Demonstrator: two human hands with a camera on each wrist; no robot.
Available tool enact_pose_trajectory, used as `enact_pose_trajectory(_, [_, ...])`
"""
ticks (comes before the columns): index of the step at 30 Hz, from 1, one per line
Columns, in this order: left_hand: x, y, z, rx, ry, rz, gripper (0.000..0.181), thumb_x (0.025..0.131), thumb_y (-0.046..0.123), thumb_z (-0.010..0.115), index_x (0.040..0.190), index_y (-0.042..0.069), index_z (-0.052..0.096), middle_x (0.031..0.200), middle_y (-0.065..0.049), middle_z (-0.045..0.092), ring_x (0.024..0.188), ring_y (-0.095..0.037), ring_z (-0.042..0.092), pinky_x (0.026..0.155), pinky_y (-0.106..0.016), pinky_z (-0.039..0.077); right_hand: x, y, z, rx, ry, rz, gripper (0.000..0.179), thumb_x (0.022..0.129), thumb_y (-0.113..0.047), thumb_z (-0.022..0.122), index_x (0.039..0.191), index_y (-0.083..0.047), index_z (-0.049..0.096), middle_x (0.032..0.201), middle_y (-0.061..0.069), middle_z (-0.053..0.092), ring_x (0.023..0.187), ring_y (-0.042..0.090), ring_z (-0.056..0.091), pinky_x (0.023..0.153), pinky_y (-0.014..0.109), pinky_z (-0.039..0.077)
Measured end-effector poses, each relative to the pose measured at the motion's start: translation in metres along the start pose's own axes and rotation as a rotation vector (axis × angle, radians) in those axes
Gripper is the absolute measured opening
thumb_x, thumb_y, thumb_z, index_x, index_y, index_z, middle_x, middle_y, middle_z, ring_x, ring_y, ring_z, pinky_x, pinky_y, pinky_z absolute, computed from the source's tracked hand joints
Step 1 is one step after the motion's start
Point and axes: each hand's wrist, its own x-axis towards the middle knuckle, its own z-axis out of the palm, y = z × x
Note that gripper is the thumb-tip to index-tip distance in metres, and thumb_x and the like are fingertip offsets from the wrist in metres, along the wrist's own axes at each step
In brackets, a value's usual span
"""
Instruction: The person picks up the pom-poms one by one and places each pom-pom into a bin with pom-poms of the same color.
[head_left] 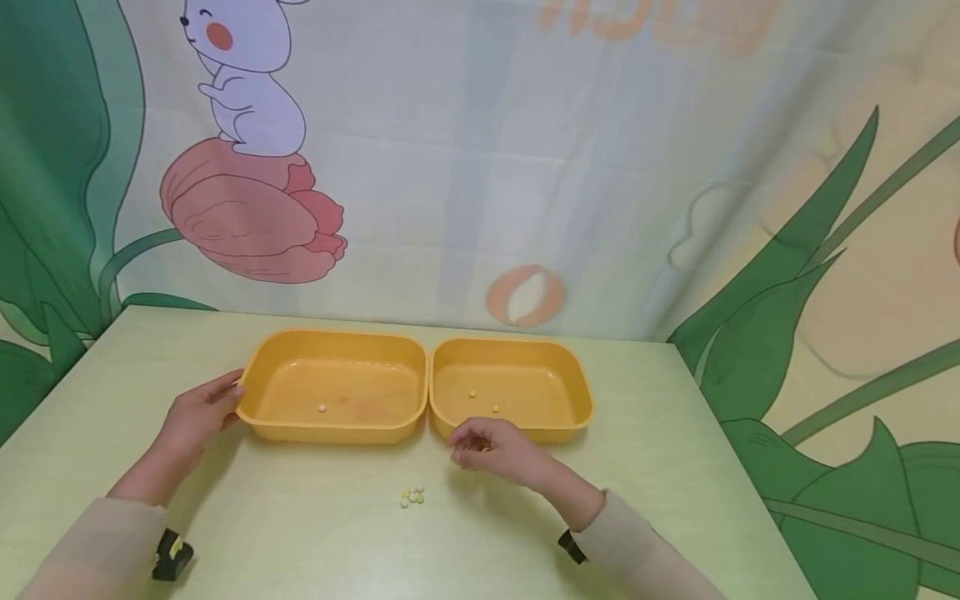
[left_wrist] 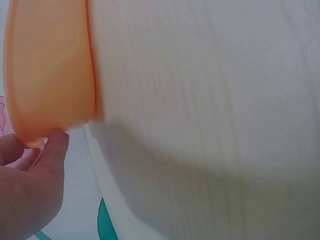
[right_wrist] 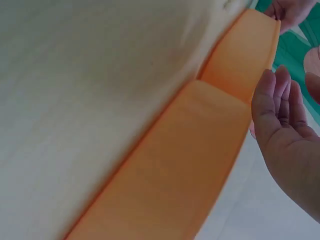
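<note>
Two yellow-orange plastic trays stand side by side on the table. My left hand (head_left: 197,414) holds the outer end of the left tray (head_left: 330,434), thumb at the rim and fingertips against the outside wall (left_wrist: 55,65). One small pale tablet (head_left: 322,408) lies in that tray. In the right tray (head_left: 558,435) are two small yellow tablets (head_left: 483,402). By its front left corner hovers my right hand (head_left: 498,450), fingers loosely bent. The right wrist view shows thumb and fingers (right_wrist: 280,107) apart, with nothing visible between them.
A loose cluster of several white and yellow tablets (head_left: 412,497) lies on the pale table (head_left: 315,533) in front of the trays. Behind the table's far edge hangs a printed curtain (head_left: 420,167) with a rabbit and plants. Black straps (head_left: 172,557) show beneath both sleeves.
</note>
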Motion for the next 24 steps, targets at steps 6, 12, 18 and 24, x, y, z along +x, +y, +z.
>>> enact_pose_trajectory(6, [0.002,-0.001,-0.002,-0.002,-0.001,0.011,0.059,0.113,0.029,0.033,0.162,0.001,0.017,0.164,-0.03,0.026,0.148,-0.044,0.037,0.103,-0.029,0.051,0.008,0.006,0.014,-0.088,-0.04,0.005,0.018,0.095,-0.006,0.069,0.111,0.003,0.071,0.101,0.016,0.074,0.085,0.003,0.06,0.077,0.013,0.053])
enact_pose_trajectory(12, [0.003,-0.004,-0.003,0.005,-0.001,0.011,0.059,0.113,0.031,0.034,0.161,0.001,0.018,0.164,-0.03,0.027,0.147,-0.044,0.038,0.102,-0.029,0.052,0.017,0.01,0.027,-0.118,-0.096,0.073,0.017,0.092,-0.003,0.072,0.108,0.001,0.071,0.097,0.011,0.073,0.082,0.008,0.061,0.068,0.012,0.053])
enact_pose_trajectory(18, [0.002,-0.004,-0.004,0.004,-0.009,0.014,0.059,0.113,0.031,0.033,0.162,0.002,0.018,0.164,-0.03,0.026,0.148,-0.045,0.037,0.102,-0.028,0.051,0.021,0.01,0.033,-0.155,-0.124,0.088,0.017,0.091,-0.001,0.073,0.107,-0.001,0.071,0.096,0.009,0.074,0.083,0.008,0.061,0.068,0.012,0.052])
enact_pose_trajectory(24, [0.002,-0.003,-0.002,-0.006,-0.009,0.023,0.059,0.113,0.03,0.034,0.161,0.001,0.018,0.164,-0.031,0.027,0.148,-0.044,0.038,0.099,-0.024,0.054,0.027,0.013,0.036,-0.176,-0.14,0.088,0.013,0.09,0.0,0.073,0.103,-0.003,0.072,0.092,0.006,0.072,0.08,0.006,0.058,0.065,0.011,0.049])
